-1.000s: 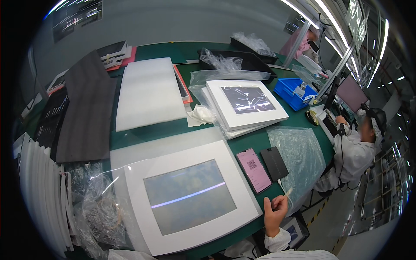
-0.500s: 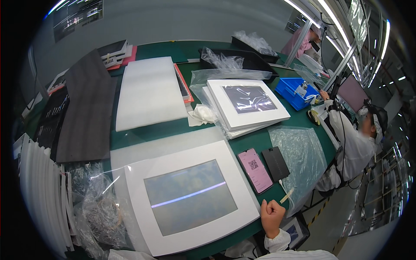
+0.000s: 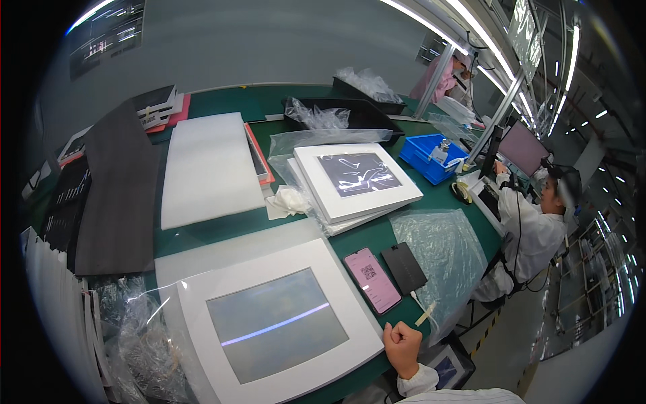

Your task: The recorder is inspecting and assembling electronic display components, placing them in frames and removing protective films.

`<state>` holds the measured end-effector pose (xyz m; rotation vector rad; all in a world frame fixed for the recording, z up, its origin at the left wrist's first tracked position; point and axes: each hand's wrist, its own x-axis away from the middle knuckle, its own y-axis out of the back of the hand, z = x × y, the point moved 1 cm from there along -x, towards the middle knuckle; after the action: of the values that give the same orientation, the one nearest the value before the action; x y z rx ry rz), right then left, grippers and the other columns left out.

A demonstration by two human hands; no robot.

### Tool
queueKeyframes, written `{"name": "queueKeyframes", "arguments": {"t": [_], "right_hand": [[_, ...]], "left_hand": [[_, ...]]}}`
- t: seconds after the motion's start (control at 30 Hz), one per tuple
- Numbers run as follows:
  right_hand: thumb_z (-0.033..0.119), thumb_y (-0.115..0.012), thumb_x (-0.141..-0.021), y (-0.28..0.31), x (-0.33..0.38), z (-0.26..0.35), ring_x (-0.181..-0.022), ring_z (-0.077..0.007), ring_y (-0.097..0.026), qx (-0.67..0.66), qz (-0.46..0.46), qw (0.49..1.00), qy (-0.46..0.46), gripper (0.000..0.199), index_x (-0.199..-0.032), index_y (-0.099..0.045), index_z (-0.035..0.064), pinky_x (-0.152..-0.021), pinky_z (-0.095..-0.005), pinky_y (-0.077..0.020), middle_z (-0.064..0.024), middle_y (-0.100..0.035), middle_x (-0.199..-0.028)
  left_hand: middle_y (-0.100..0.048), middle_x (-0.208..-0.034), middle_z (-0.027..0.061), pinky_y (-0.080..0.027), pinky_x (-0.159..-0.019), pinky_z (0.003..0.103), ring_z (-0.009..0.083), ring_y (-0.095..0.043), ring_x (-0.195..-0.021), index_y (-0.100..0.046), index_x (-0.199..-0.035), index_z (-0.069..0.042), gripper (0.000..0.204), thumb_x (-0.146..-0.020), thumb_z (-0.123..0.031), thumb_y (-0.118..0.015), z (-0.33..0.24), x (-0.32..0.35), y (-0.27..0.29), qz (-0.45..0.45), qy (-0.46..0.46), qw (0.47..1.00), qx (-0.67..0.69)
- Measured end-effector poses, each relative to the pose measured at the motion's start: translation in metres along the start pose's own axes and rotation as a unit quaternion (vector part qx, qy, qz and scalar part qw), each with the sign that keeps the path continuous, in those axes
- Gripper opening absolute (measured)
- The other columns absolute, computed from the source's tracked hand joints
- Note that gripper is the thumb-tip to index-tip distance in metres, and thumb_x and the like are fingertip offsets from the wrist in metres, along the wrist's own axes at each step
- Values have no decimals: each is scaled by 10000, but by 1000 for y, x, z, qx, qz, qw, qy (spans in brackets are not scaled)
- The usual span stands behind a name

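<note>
My right hand [image 3: 402,349] rests at the table's near edge, curled into a fist, with nothing showing in it. It lies beside the lower right corner of a white-framed panel [image 3: 195,316], whose grey screen [image 3: 279,343] carries a bright line of reflected light. Clear film sticks out along the panel's left side, and a white foam sheet [image 3: 178,259] shows beneath. Just beyond the fist are a phone [image 3: 371,279] with a pink lit screen and a dark flat box [image 3: 404,267] with a white cable. My left hand is out of view.
Stacked white-framed panels [image 3: 306,165] sit behind the phone, near crumpled tissue [image 3: 291,200] and a blue bin [image 3: 431,158]. White foam [image 3: 208,168] and dark grey foam sheets [image 3: 118,195] lie left. Clear plastic bags [image 3: 447,249] lie right, where a co-worker [image 3: 531,229] sits.
The view has shifted, so the table's things appear farther left and mostly lower. My right hand keeps its fist at the same spot beside the panel.
</note>
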<state>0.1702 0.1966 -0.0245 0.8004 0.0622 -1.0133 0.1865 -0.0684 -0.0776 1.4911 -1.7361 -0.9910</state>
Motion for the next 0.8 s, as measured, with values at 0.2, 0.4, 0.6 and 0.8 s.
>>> {"name": "queueKeyframes", "arguments": {"t": [0.2, 0.4, 0.6, 0.8], "right_hand": [[3, -668, -776, -1, -1, 1, -407, -133, -288, 7, 0, 1000, 7, 367, -554, -377, 27, -414, -300, -244, -60, -313, -465], [-20, -665, -781, -1, 0, 1, -476, -72, -256, -5, -1, 1000, 6, 386, -554, -357, 31, -432, -272, -216, -16, -288, -484], [-3, -663, -779, -2, 0, -1, -403, -136, -286, 4, 1, 1000, 11, 371, -557, -367, 31, -411, -299, -242, -57, -308, -464], [-17, -657, -782, -1, 0, -2, -414, -122, -270, -1, 11, 1000, 9, 385, -556, -350, 32, -414, -303, -227, -49, -285, -468]], "left_hand": [[-655, -754, 97, -439, -704, 407, 265, -604, -808, -670, -780, -114, 139, -723, -188, -567, 0, 0, 11, -14, 0, 1000, -9], [-657, -762, 100, -438, -706, 411, 266, -603, -813, -674, -791, -116, 147, -728, -192, -565, -1, 2, 14, -19, 8, 1000, 6], [-656, -767, 114, -435, -714, 419, 279, -599, -823, -682, -792, -123, 154, -754, -204, -556, -3, 1, -1, -5, 27, 1000, -3], [-635, -719, 94, -425, -688, 423, 267, -581, -783, -681, -738, -129, 147, -737, -213, -560, -2, -3, -26, -50, 63, 997, 1]]}}
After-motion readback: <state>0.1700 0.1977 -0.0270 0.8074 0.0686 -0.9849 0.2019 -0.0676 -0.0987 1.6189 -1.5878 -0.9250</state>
